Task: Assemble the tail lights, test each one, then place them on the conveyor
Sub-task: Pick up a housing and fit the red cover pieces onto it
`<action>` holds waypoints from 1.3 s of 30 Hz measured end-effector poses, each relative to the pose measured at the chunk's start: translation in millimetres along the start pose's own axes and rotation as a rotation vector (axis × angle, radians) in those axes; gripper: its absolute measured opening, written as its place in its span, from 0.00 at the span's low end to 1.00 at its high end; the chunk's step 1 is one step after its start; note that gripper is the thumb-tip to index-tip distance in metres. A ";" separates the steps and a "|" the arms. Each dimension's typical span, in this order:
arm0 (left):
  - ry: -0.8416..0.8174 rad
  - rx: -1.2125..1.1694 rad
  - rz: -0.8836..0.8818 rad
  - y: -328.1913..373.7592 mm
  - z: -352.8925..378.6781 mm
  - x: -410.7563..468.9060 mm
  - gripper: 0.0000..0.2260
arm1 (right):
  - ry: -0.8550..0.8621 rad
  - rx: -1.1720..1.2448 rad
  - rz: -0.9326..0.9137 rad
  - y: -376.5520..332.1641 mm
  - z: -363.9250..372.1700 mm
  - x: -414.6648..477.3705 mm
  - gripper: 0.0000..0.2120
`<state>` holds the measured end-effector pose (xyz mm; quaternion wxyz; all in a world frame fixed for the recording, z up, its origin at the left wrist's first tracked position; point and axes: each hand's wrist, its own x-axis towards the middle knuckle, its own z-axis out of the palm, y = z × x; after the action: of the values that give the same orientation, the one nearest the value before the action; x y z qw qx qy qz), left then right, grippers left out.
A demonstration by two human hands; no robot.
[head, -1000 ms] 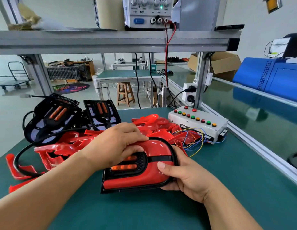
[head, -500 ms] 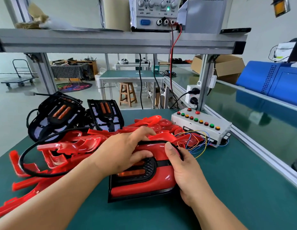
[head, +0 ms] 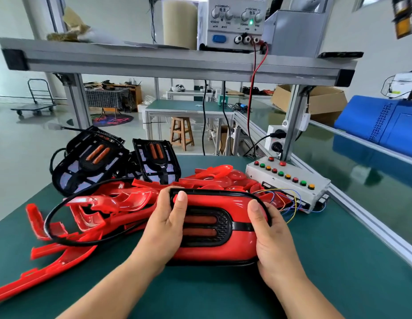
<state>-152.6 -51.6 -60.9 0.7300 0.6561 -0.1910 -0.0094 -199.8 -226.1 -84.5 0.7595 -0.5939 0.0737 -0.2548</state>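
A red tail light with a black rim and a dark centre grille stands tilted up off the green bench, facing me. My left hand grips its left end, thumb pressed on the red lens near the top. My right hand grips its right end, thumb on the front and fingers behind. A pile of loose red lens covers lies to the left and behind. Two black housings with orange strips stand at the back left. The white test box with coloured buttons sits at the right.
A black cable loops over the red covers. Coloured wires trail from the test box. An aluminium shelf overhead carries a power supply. The green conveyor runs along the right side behind an aluminium rail.
The tail light has been tipped up from lying flat to face me. My left hand slid from over its top to its left end, and my right hand shifted onto its right end.
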 end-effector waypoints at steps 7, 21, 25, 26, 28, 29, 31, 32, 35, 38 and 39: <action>0.056 0.014 0.042 -4.4 -3.7 -1.8 0.15 | -0.038 0.077 0.024 -0.3 6.1 1.6 0.37; 0.209 -0.210 -0.056 2.5 -26.5 14.5 0.07 | -0.119 0.125 0.163 -3.4 49.3 31.0 0.15; 0.213 -0.187 -0.061 -1.5 -27.7 18.4 0.08 | -0.101 0.125 0.160 1.9 47.4 33.1 0.20; 0.209 -0.183 -0.056 -1.9 -26.8 18.5 0.08 | -0.101 0.116 0.153 2.5 46.3 33.4 0.22; 0.203 -0.177 -0.041 -4.0 -25.2 18.2 0.07 | -0.110 0.093 0.124 4.0 43.4 33.7 0.27; 0.201 -0.163 -0.026 -5.6 -24.8 17.9 0.08 | -0.119 0.084 0.103 4.4 41.9 33.5 0.29; 0.195 -0.115 0.021 -7.5 -23.7 17.2 0.08 | -0.137 0.092 0.067 4.6 38.9 33.9 0.32; 0.189 -0.096 0.042 -7.8 -22.7 17.1 0.08 | -0.137 0.099 0.055 4.7 37.5 34.4 0.31; 0.169 -0.112 0.075 -6.7 -19.6 17.8 0.07 | -0.128 0.116 0.049 6.4 35.2 37.0 0.26; 0.166 -0.096 0.089 -3.6 -18.8 17.9 0.10 | -0.110 0.127 0.047 6.5 36.0 37.5 0.21; 0.161 -0.112 0.078 -2.5 -18.2 18.0 0.12 | -0.109 0.123 0.046 6.4 36.3 37.6 0.22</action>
<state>-130.0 -39.3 -59.7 0.7784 0.6050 -0.1562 0.0612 -150.5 -211.5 -73.0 0.8031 -0.5573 0.0299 -0.2087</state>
